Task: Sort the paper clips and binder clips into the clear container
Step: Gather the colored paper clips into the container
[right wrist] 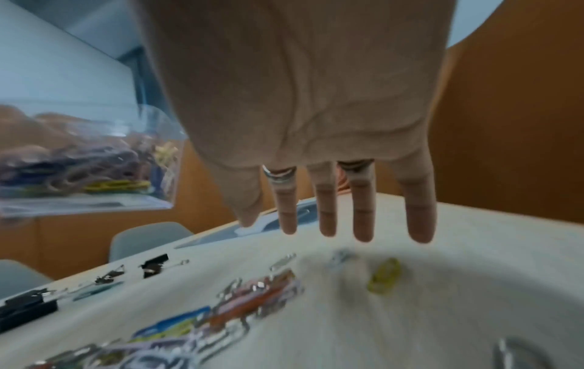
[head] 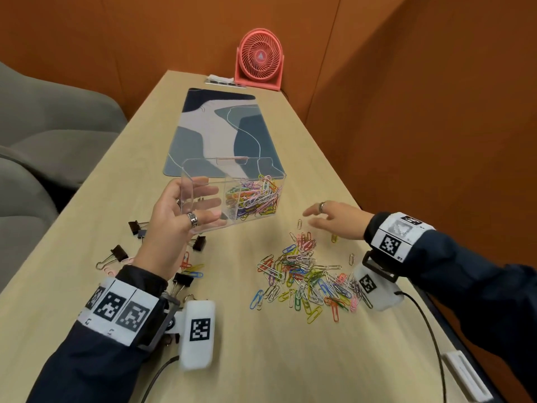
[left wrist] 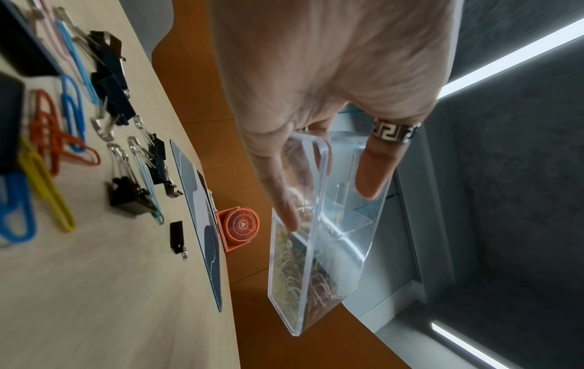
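Observation:
My left hand [head: 186, 207] grips the clear container [head: 250, 173] by its left end and holds it tilted above the table; the thumb is outside the wall and the fingers inside the near compartment [left wrist: 344, 189]. The far compartment holds a heap of coloured paper clips [head: 255, 196]. A pile of loose paper clips [head: 305, 274] lies on the table at the right. My right hand [head: 334, 216] hovers open over the pile's far edge, fingers straight [right wrist: 328, 199], holding nothing. Black binder clips [head: 119, 253] lie scattered at the left, near my left wrist.
A blue patterned mat [head: 220, 132] lies behind the container, with a pink fan [head: 260, 59] at the table's far end. Grey chairs [head: 43, 126] stand to the left. An orange wall runs along the table's right edge. A white block [head: 465, 376] sits at the near right.

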